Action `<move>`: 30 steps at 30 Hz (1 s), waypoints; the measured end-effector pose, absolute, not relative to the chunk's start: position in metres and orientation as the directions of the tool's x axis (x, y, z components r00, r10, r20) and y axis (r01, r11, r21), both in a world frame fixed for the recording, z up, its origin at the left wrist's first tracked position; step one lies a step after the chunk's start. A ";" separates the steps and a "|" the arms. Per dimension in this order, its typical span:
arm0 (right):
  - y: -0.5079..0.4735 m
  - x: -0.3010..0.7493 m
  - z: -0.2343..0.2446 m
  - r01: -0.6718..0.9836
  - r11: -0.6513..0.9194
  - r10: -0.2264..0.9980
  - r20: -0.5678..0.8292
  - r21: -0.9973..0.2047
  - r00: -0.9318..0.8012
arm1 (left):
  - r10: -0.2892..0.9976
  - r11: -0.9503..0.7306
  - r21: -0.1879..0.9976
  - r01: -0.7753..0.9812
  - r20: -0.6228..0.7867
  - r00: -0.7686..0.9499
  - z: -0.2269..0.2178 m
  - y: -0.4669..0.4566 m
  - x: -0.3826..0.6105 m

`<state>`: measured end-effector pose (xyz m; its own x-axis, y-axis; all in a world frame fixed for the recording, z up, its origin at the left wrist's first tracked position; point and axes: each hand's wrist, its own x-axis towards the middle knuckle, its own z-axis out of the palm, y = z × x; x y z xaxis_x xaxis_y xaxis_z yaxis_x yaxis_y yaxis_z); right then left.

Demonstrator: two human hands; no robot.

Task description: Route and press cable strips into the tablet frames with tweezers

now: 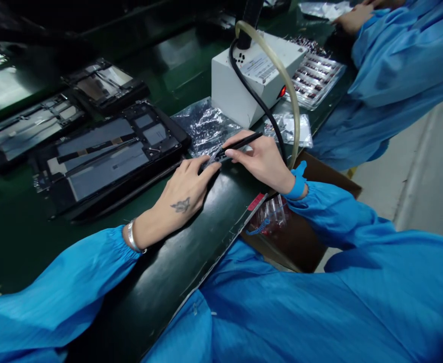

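Observation:
My right hand (265, 156) is closed around a slim black pen-like tool (244, 140), possibly tweezers. Its tip points down and left, at small dark pieces beside my left fingers. Low over the green bench, my left hand (185, 184) has its thumb and forefinger together at the near edge of a crinkled clear plastic bag (208, 123). What exactly lies between those fingertips is too small to make out. To the left of the bag rests an opened tablet-like device (111, 151), a dark frame with grey panels and a flat ribbon cable.
Behind my hands stands a white box unit (240, 83) with a red lit switch, a black cable and a pale hose (295, 111). Other opened devices (32, 128) lie left. A parts tray (316, 80) and a co-worker's sleeve (406, 55) are right; a cardboard box (297, 242) sits below the bench edge.

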<state>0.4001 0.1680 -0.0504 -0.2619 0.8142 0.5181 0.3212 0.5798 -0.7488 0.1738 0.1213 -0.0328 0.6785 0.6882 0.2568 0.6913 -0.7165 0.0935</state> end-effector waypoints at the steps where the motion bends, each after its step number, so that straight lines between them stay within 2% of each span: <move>1: 0.169 0.400 -0.051 0.320 0.575 0.817 0.509 -0.753 -0.269 | 0.689 -0.717 0.105 0.689 0.259 0.677 -0.033 0.121 0.174; 8: 0.170 0.402 -0.052 0.318 0.531 0.844 0.461 -0.785 -0.272 | 0.686 -0.726 0.178 0.664 0.261 0.679 -0.033 0.121 0.173; 20: 0.170 0.401 -0.052 0.330 0.517 0.854 0.451 -0.790 -0.258 | 0.676 -0.734 0.159 0.661 0.267 0.687 -0.035 0.122 0.170; 23: 0.165 0.403 -0.051 0.230 0.486 0.871 0.448 -0.843 -0.200 | 0.665 -0.743 0.146 0.653 0.262 0.699 -0.032 0.123 0.167; 26: 0.150 0.415 -0.044 0.036 0.411 0.910 0.408 -0.911 -0.072 | 0.661 -0.744 0.097 0.661 0.249 0.708 -0.020 0.128 0.169; 30: 0.116 0.453 -0.034 -0.154 0.395 0.918 0.382 -0.906 0.105 | 0.568 -0.806 0.024 0.592 0.312 0.761 0.000 0.151 0.206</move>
<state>0.4534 0.1156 -0.0337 0.1051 0.9181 0.3823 -0.1540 0.3948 -0.9058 0.2061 0.1508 0.0004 0.7613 0.5684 0.3119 0.5917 -0.8058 0.0244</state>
